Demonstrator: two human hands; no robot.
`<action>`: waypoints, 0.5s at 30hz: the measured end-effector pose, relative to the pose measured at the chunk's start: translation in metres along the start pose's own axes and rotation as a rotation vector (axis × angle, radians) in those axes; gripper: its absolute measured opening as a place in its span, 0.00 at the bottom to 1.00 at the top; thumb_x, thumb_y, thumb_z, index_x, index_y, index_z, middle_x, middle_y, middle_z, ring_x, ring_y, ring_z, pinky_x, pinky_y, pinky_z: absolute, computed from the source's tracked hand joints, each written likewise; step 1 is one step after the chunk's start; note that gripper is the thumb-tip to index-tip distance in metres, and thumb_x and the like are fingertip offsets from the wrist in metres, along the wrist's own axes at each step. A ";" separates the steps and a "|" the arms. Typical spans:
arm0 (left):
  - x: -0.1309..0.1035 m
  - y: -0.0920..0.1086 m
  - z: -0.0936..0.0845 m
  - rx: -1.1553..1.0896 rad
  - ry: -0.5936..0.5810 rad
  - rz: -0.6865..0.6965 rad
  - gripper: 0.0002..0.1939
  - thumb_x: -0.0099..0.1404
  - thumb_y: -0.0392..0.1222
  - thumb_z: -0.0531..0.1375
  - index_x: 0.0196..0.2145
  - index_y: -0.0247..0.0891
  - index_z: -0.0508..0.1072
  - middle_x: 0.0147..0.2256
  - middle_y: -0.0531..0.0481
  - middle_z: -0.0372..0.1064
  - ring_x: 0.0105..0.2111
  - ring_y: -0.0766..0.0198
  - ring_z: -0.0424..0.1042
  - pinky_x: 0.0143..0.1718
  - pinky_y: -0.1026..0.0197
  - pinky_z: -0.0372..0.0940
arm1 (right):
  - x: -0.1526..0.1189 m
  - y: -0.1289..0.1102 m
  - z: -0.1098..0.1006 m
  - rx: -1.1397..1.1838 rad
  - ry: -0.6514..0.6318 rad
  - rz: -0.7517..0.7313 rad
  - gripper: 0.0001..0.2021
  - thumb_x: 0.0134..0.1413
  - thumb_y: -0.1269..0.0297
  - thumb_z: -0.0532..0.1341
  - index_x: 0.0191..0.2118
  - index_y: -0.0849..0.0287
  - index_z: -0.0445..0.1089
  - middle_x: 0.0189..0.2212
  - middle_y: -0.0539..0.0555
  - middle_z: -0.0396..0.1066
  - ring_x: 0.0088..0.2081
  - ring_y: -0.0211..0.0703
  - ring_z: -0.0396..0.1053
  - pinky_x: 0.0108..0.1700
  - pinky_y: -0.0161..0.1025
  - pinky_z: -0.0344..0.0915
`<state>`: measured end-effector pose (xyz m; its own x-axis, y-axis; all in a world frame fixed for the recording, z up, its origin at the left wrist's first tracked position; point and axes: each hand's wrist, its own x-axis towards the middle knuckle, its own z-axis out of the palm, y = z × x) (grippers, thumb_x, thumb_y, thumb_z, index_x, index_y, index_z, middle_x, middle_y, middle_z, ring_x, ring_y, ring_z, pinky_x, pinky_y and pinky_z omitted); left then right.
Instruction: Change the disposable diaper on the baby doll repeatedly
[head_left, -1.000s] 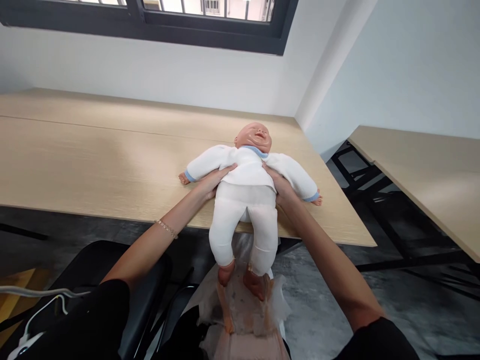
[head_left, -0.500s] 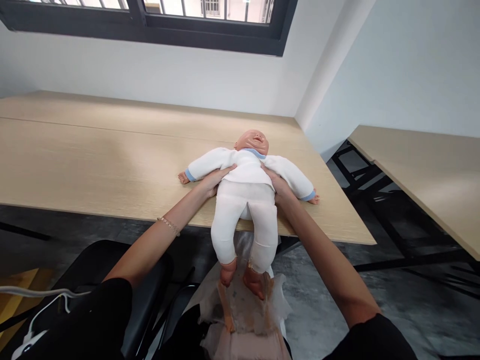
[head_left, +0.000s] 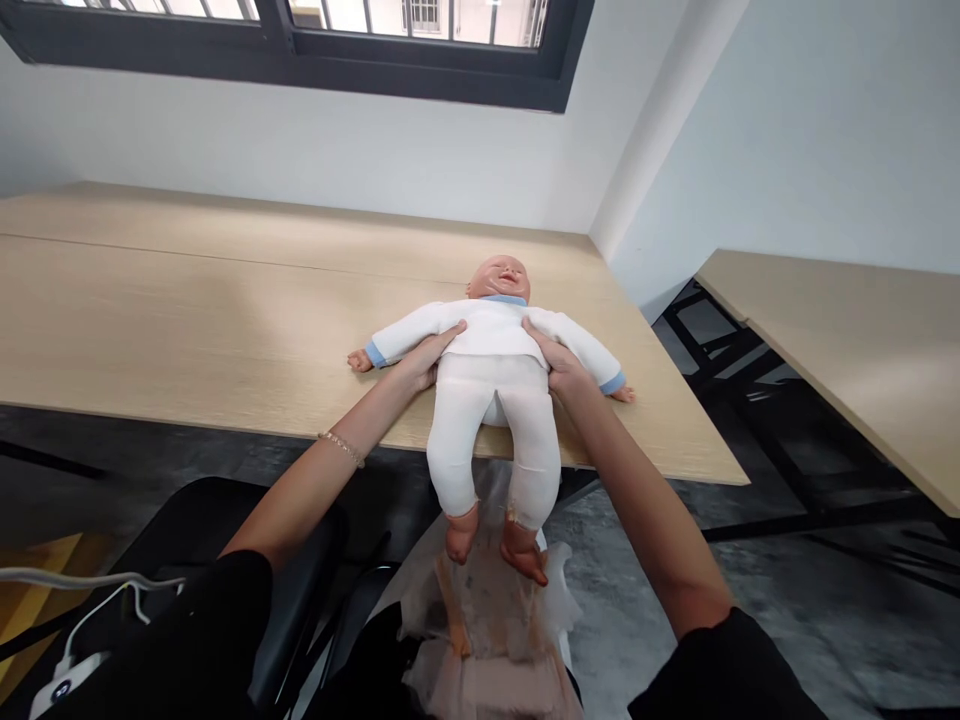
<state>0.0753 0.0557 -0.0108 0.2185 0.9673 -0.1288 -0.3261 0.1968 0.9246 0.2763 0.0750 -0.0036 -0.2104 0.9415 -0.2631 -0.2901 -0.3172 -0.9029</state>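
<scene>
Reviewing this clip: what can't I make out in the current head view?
All in the head view:
- Left hand: most fingers, hidden by the doll.
- Right hand: most fingers, hidden likewise.
- Doll's back: hidden by its own body.
- Window: its upper part, cut off by the top edge.
- White device: partly cut off by the bottom edge.
- Second table: far end, cut off by the right edge.

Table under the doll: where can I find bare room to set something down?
The widest bare patch of the table lies left of the doll, between front edge and wall. Narrower ones: between the doll's head and that wall; between its sleeve at right and the table's right edge. Crowded: the doll's sides, held by the left hand and right hand.
</scene>
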 end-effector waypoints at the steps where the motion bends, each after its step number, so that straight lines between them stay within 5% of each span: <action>1: -0.003 0.000 0.001 -0.008 0.025 0.005 0.18 0.65 0.51 0.65 0.46 0.35 0.77 0.44 0.45 0.80 0.51 0.55 0.77 0.57 0.59 0.70 | -0.002 -0.002 -0.002 0.049 0.009 0.048 0.22 0.57 0.48 0.67 0.48 0.61 0.75 0.40 0.55 0.79 0.40 0.43 0.76 0.47 0.44 0.73; 6: -0.035 -0.006 0.004 -0.003 0.096 0.001 0.28 0.59 0.53 0.69 0.51 0.34 0.73 0.50 0.40 0.76 0.52 0.49 0.75 0.54 0.53 0.71 | -0.043 0.003 -0.013 0.033 0.107 -0.035 0.21 0.56 0.47 0.67 0.43 0.61 0.76 0.44 0.60 0.78 0.46 0.51 0.76 0.47 0.45 0.76; 10: -0.074 -0.009 0.009 0.105 0.194 0.105 0.48 0.53 0.47 0.74 0.65 0.40 0.56 0.62 0.36 0.64 0.61 0.46 0.67 0.60 0.49 0.67 | -0.097 0.025 -0.017 -0.068 0.223 -0.198 0.35 0.43 0.48 0.74 0.57 0.53 0.68 0.59 0.57 0.69 0.57 0.54 0.71 0.56 0.50 0.73; 15: -0.109 -0.011 0.009 0.385 -0.020 0.126 0.59 0.46 0.46 0.76 0.69 0.43 0.50 0.70 0.33 0.47 0.67 0.41 0.57 0.66 0.41 0.58 | -0.138 0.046 -0.016 -0.334 0.042 -0.330 0.47 0.42 0.52 0.75 0.68 0.49 0.57 0.67 0.58 0.60 0.64 0.57 0.63 0.64 0.57 0.66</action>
<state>0.0632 -0.0530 -0.0033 0.2176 0.9760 -0.0020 0.0155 -0.0014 0.9999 0.3071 -0.0672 -0.0145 -0.1174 0.9919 0.0488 -0.0175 0.0471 -0.9987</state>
